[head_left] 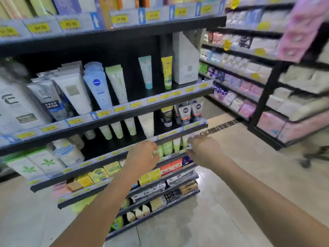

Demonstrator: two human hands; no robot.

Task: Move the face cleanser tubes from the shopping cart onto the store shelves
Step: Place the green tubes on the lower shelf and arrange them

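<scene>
Both hands were at the row of pale green face cleanser tubes (167,147) on the low shelf (103,145), the left hand (142,155) with fingers curled on one tube, the right hand (203,148) too blurred to tell its hold, and in my opinion each tube should be stood upright, close to its neighbours, label forward.

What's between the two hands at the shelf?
Between the left hand and the right hand, pale green tubes stand upright on the shelf, as the head view shows. Blur hides whether either hand grips one.
</scene>
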